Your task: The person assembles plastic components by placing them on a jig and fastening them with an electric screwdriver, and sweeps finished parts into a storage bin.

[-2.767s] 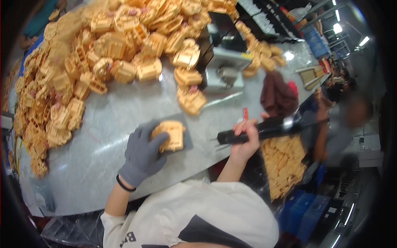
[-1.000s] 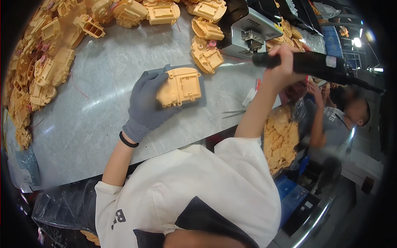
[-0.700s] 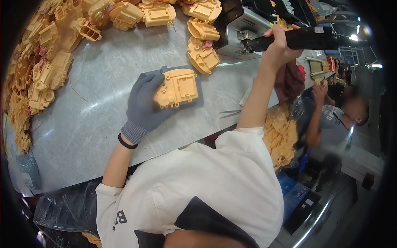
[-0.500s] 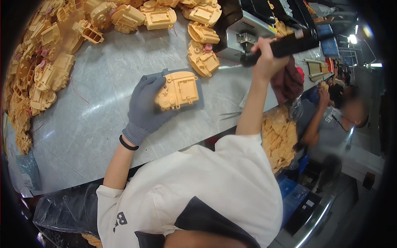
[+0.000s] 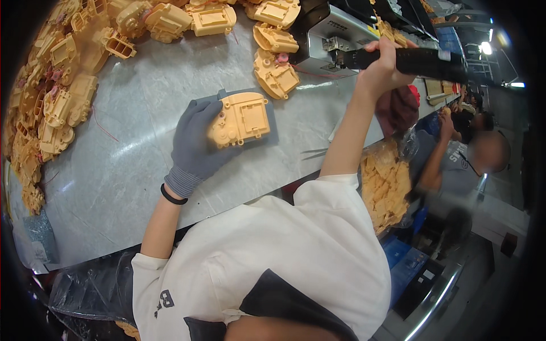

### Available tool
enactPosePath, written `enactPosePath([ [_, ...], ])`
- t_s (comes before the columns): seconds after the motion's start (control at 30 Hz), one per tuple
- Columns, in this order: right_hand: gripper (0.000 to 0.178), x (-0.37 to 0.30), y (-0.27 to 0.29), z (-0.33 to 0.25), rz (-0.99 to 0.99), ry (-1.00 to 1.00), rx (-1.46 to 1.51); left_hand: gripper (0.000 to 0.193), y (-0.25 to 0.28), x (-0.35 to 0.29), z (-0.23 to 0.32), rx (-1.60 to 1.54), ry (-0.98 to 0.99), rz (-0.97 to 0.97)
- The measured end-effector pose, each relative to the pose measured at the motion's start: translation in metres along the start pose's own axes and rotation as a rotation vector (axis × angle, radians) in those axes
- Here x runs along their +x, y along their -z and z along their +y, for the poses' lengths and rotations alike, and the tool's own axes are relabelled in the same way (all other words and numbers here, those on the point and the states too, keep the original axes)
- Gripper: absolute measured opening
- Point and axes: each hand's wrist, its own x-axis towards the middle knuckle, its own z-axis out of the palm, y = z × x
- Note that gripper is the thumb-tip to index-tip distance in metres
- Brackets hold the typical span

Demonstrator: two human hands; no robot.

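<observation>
My left hand (image 5: 196,142), in a grey glove, grips the left side of a yellow-orange plastic housing (image 5: 245,120) with a square recess facing up. The housing rests on a dark grey block-like fixture (image 5: 273,122) on the table. Out to the right, my bare right hand (image 5: 382,67) is wrapped round a black power screwdriver (image 5: 426,61) held roughly level. Its nose points left, up against the small metal outlet of a silver-and-black box-shaped machine (image 5: 327,34). Whether a screw is on the tip is too small to tell.
Many similar housings (image 5: 62,102) are heaped along the left and far sides, some trailing thin red wires. A pair of tweezers (image 5: 315,152) lies near the front edge, and a maroon cloth (image 5: 395,111) lies at the right. Beyond a bag of orange parts (image 5: 387,184) sits another person (image 5: 455,159).
My right hand has moved the screwdriver right and brought its nose to the machine's outlet. My left hand still holds the housing on the fixture.
</observation>
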Motion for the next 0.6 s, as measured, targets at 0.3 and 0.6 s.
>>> enactPosePath([
  [0.3,0.028,0.006,-0.010,0.004,-0.317,-0.200,-0.112,0.069,0.002,-0.002,0.003,0.061,-0.056,0.115],
  [0.6,0.060,-0.113,-0.013,-0.117,-0.448,-0.361,0.377,0.075,0.004,-0.002,-0.002,0.082,-0.089,0.103],
])
